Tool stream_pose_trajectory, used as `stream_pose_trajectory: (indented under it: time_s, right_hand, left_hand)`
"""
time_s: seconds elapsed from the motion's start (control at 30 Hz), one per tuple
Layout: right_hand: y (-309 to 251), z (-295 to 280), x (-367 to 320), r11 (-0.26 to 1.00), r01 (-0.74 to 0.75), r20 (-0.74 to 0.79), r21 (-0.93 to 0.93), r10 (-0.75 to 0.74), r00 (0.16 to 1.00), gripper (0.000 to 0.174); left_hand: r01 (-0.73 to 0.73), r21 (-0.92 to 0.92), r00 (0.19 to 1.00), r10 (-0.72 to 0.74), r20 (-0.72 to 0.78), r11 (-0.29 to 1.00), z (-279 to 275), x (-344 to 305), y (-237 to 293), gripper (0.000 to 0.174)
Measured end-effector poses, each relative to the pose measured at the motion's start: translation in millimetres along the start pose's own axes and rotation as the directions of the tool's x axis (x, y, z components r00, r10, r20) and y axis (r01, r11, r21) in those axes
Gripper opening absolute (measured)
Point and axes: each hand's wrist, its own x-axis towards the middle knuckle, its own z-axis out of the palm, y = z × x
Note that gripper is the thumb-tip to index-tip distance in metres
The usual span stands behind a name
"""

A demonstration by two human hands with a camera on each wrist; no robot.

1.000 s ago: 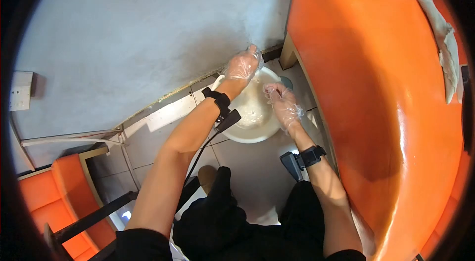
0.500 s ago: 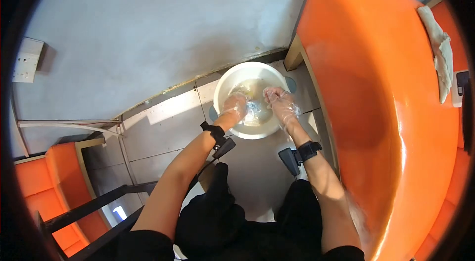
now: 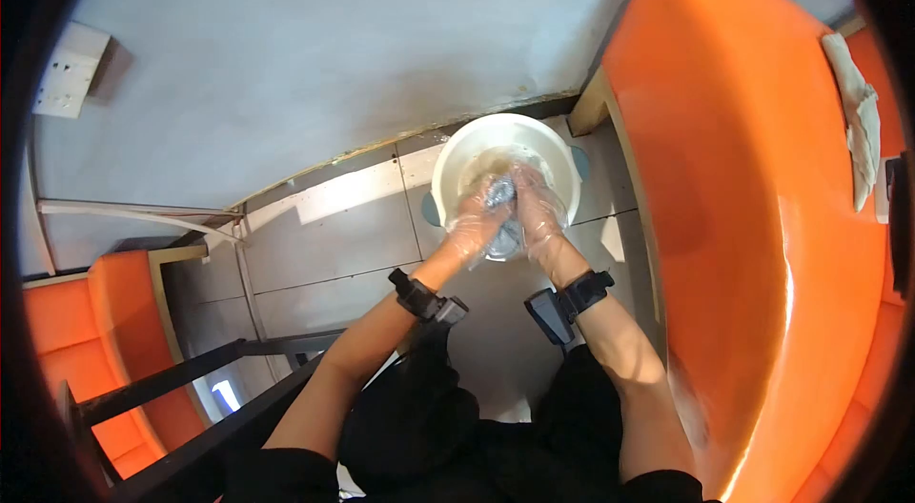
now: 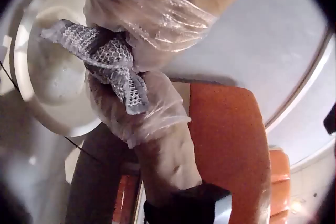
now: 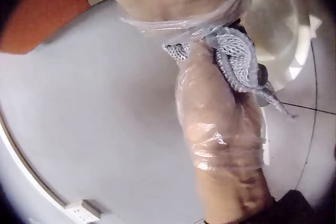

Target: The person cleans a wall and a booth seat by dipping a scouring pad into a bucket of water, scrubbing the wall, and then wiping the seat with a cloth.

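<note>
A grey mesh cloth (image 4: pixel 113 56) is bunched and twisted between both hands, over the white basin (image 3: pixel 446 155). My left hand (image 3: pixel 477 225), in a clear plastic glove, grips one part of it. Against it, my right hand (image 3: pixel 539 212), gloved the same way, grips the cloth too. In the left wrist view a loose end of the cloth hangs out past the fingers, toward the basin. Cloudy water (image 4: pixel 58 77) with a few bubbles lies in the basin. Much of the cloth is hidden inside the two fists.
The basin stands on grey floor tiles (image 3: pixel 324 265) close to a grey wall (image 3: pixel 315 55). An orange padded bench (image 3: pixel 734 217) runs along the right, with a pale cloth (image 3: pixel 858 112) on it. A black metal bar (image 3: pixel 181 379) crosses at lower left.
My left hand has come from above the basin's far rim down into it, then beside my right hand. The grey cloth is now visible, gripped between both hands.
</note>
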Motion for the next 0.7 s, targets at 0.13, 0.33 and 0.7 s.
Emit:
stream_pose_trajectory:
  time_s: [0.13,0.33,0.7]
  right_hand:
    - [4,12,-1,0.992,-0.123,-0.227,-0.010,0.117,0.967,0.034]
    - [-5,13,-5,0.699,0.066,-0.189,-0.712,-0.281,0.941,0.040]
    - [-10,7,-2,0.564,0.150,-0.045,-0.812,-0.318,0.947,0.047]
  left_hand:
    - [-0.072,0.071,0.994,0.067,0.081,0.995,7,-2,-14,0.064]
    - [-0.088,0.074,0.995,0.092,-0.047,0.993,9,-15,-6,0.059]
    - [0.008,0.064,1.000,-0.009,0.014,0.998,5,-18,-5,0.071]
